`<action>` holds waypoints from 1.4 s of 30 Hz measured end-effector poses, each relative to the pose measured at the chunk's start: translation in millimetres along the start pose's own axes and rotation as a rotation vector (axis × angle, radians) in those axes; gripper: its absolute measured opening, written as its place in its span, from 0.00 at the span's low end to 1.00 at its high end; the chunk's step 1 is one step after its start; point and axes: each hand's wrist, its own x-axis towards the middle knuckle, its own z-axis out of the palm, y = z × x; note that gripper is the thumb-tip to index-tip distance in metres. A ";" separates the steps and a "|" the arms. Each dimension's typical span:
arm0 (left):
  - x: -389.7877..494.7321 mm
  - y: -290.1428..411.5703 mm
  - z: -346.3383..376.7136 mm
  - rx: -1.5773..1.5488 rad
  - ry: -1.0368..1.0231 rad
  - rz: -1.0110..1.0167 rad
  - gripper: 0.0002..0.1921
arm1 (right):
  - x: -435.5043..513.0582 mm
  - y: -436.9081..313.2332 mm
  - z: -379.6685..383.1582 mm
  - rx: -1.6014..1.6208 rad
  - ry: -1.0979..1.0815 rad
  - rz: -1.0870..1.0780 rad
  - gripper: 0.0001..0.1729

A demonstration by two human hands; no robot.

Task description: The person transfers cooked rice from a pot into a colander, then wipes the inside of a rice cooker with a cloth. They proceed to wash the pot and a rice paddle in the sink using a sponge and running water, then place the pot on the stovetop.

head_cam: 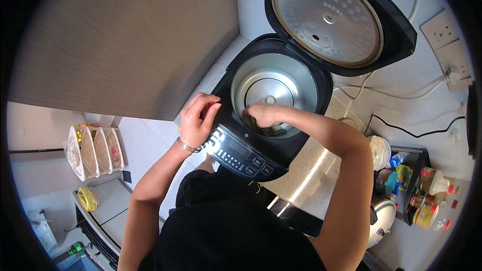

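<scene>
A black rice cooker [246, 135] stands before me with its lid [327, 19] raised. Its bare metal chamber [276, 64] has no pot in it, and a round sensor [269, 99] shows at the centre of the floor. My right hand [263, 114] reaches down inside, against the near wall, on a dark green cloth-like thing [276, 130] mostly hidden beneath it. At the cooker's left edge is my left hand [199, 118], its fingers loosely curled and thumb near the index finger. Nothing shows in it; the inner side of its fingers is hidden.
A brown cabinet panel [150, 45] rises at the left. Wall sockets [446, 41] and a white cord [399, 96] are at the right. On the stone counter [312, 169] stand a black rack [410, 188] with bottles [427, 210] and a steel pressure cooker [380, 222].
</scene>
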 end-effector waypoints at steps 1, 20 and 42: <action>0.0 -0.2 0.2 0.002 0.003 -0.004 0.05 | -8.3 0.4 -0.5 -0.027 -0.036 -0.028 0.29; 3.0 -23.8 -10.9 -0.823 -0.016 -0.388 0.04 | -93.5 -61.1 -47.8 0.612 0.304 -0.191 0.22; -446.5 -213.0 -347.6 -0.891 0.769 -1.084 0.09 | 179.4 -485.5 21.8 0.887 -0.164 -0.426 0.19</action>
